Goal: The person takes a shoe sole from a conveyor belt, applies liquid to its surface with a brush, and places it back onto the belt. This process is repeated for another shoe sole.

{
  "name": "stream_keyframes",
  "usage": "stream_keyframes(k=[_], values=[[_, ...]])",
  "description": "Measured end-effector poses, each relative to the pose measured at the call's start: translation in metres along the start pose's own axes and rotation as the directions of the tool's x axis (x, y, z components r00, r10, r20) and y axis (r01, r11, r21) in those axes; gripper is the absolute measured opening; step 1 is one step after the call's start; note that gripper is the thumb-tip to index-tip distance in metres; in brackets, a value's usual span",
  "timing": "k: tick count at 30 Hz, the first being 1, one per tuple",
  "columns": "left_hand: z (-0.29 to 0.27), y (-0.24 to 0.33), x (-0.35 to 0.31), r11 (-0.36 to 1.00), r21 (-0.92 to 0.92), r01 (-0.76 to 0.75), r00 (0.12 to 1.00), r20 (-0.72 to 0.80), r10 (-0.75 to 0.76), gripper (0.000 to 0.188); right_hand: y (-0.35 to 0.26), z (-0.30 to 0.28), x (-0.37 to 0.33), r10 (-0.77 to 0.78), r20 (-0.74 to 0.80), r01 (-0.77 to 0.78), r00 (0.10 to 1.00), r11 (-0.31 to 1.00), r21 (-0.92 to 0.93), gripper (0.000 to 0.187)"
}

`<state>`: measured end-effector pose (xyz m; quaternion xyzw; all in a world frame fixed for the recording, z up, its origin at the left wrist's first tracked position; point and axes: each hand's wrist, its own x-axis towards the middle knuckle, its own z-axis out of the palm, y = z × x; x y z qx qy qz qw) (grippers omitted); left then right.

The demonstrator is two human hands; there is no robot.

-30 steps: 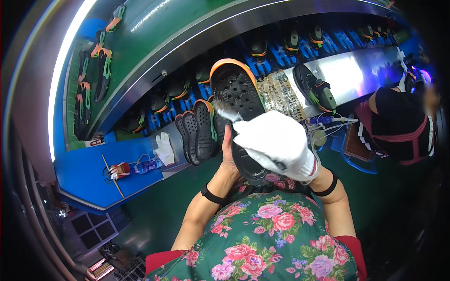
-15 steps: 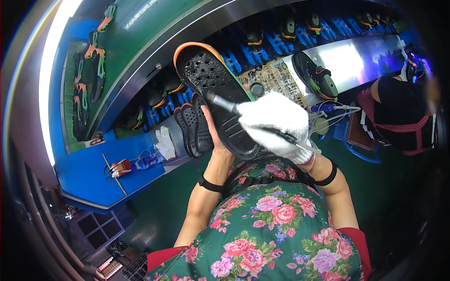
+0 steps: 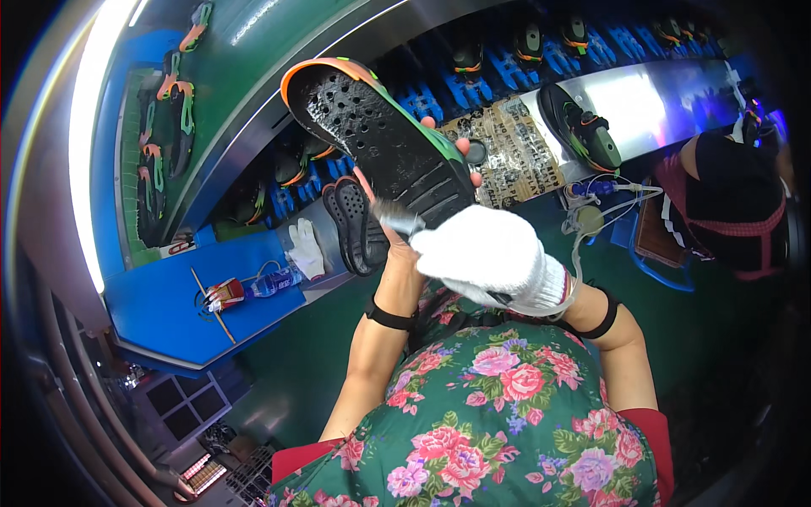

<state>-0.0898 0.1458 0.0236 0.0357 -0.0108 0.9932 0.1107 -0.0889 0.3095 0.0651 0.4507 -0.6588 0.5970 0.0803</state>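
A black shoe sole [image 3: 393,165] with holes in its front part and an orange-to-green rim lies across my bare left hand [image 3: 399,251]. Its fingertips curl round the right edge, while the palm supports it from below. White wet-looking streaks show on the holed part. My right hand [image 3: 486,258], in a white knitted glove, grips a brush [image 3: 397,218] with a metal collar and a thin tube trailing from the glove. The blurred bristles are at the sole's lower left edge, by my left thumb; whether they touch it I cannot tell.
Several dark soles [image 3: 348,221] stand beside a loose white glove [image 3: 306,248] and a plastic bottle [image 3: 272,281] on the blue table [image 3: 160,325]. Ahead, a sandal [image 3: 583,131] rests on the metal ledge near taped cardboard [image 3: 507,160]. Another person [image 3: 726,203] is at the right.
The sole has shifted up and left and turned slightly, so the fingertips on its right edge now show. The brush has moved down off the sole's middle to its lower left edge.
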Motion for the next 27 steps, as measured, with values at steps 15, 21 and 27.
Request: stream_keyframes(k=[15,21,27], values=[[-0.005,0.002,-0.002,0.997,0.038,-0.062,0.997,-0.043,0.064,0.096,0.006,-0.022,-0.003,0.075,-0.070,-0.075,0.995,0.997,0.008,0.029],[-0.009,0.007,-0.002,0.994,0.094,-0.064,0.997,-0.030,0.067,0.104,-0.002,-0.020,-0.009,-0.008,0.097,-0.001,0.995,0.996,0.092,0.028],[-0.008,0.011,-0.006,0.973,0.223,-0.061,0.976,-0.190,0.105,0.107,0.013,-0.029,-0.010,0.015,0.042,-0.015,0.999,1.000,-0.013,0.019]])
